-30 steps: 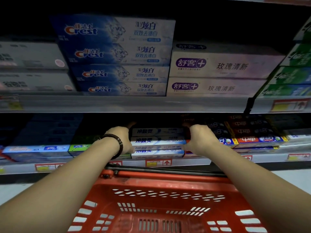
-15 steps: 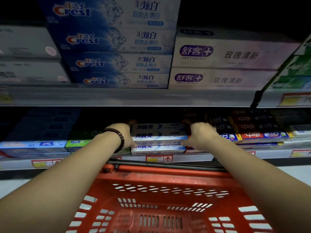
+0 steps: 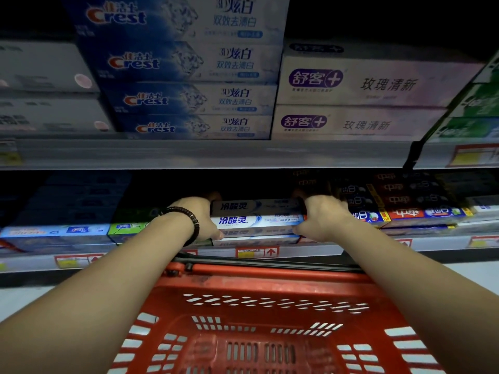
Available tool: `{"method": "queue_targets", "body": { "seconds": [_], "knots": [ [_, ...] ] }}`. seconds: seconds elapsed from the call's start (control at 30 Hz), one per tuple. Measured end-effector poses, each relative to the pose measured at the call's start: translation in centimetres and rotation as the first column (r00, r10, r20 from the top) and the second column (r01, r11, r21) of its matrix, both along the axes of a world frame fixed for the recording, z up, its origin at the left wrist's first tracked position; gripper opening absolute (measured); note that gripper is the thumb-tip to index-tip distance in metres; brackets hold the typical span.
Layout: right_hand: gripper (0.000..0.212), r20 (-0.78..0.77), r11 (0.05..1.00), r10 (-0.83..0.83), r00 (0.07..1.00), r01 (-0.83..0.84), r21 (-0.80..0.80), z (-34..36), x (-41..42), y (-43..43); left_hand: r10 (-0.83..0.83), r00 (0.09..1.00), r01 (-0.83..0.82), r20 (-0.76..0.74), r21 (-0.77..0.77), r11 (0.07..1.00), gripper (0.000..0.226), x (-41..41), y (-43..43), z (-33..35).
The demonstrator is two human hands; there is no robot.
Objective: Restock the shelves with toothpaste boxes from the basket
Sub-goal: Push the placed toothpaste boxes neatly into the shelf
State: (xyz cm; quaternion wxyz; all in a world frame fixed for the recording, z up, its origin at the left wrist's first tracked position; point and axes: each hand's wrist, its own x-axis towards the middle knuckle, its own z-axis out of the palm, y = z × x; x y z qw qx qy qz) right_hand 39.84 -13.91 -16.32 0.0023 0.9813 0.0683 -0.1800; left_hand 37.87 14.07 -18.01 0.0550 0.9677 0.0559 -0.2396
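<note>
I had both hands reaching into the lower shelf (image 3: 437, 242), one at each end of a short stack of white-and-blue toothpaste boxes (image 3: 259, 220). The left hand (image 3: 198, 218), with a dark beaded bracelet (image 3: 192, 225) on its wrist, gripped the stack's left end, thumb under and fingers curled over the top. The right hand (image 3: 324, 220) clamped the right end the same way. The stack sat at the front of that shelf, between a green box on its left and red and dark boxes (image 3: 405, 203) on its right. The red basket (image 3: 270, 290) stood just below the shelf edge, between my forearms. On the upper shelf (image 3: 216, 153), blue boxes (image 3: 186, 63) were stacked beside pale boxes (image 3: 356, 85).
</note>
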Motion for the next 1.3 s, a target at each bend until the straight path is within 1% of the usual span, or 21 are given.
{"method": "queue_targets", "body": {
  "seconds": [0.1, 0.17, 0.23, 0.3, 0.7, 0.83, 0.97, 1.17, 1.3],
  "knots": [
    [0.042, 0.012, 1.000, 0.004, 1.000, -0.004, 0.001, 0.2, -0.3, 0.0, 0.001, 1.000, -0.001, -0.001, -0.009, 1.000, 0.057, 0.0, 0.0, 0.0],
    [0.037, 0.018, 1.000, 0.008, 1.000, -0.008, 0.000, 0.3, -0.4, 0.0, -0.015, 1.000, 0.015, 0.002, -0.002, 1.000, 0.065, -0.2, -0.1, 0.1],
    [0.038, 0.016, 1.000, 0.007, 1.000, -0.007, 0.006, 0.4, -0.6, 0.0, -0.031, 0.999, 0.031, 0.012, -0.002, 1.000, 0.077, -0.3, -0.1, 0.1],
    [0.040, 0.024, 1.000, 0.007, 1.000, -0.008, 0.013, 0.3, -0.6, 0.0, -0.024, 1.000, 0.024, 0.017, -0.004, 1.000, 0.081, -0.4, 0.0, 0.1],
    [0.035, 0.069, 1.000, 0.013, 0.998, -0.015, 0.021, -0.3, -0.7, 0.0, 0.007, 1.000, -0.007, 0.028, -0.016, 1.000, 0.067, -0.6, 0.2, -0.1],
    [0.040, 0.075, 1.000, 0.014, 0.997, -0.016, 0.023, -0.3, -0.7, -0.1, 0.019, 0.999, -0.018, 0.037, -0.026, 1.000, 0.068, -0.6, 0.3, -0.2],
    [0.046, 0.071, 0.999, 0.020, 0.997, -0.022, 0.023, -0.5, -0.6, -0.2, 0.012, 0.999, -0.011, 0.042, -0.025, 1.000, 0.077, -0.7, 0.3, -0.2],
    [0.050, 0.057, 1.000, 0.020, 0.998, -0.021, 0.007, -0.6, -0.4, -0.1, 0.012, 0.999, -0.011, 0.047, -0.025, 1.000, 0.081, -0.9, 0.1, 0.0],
    [0.058, 0.047, 1.000, 0.020, 0.999, -0.020, -0.006, -0.2, -0.6, -0.1, 0.016, 0.999, -0.015, 0.047, -0.016, 1.000, 0.075, -1.2, 0.0, 0.4]
  ]
}}
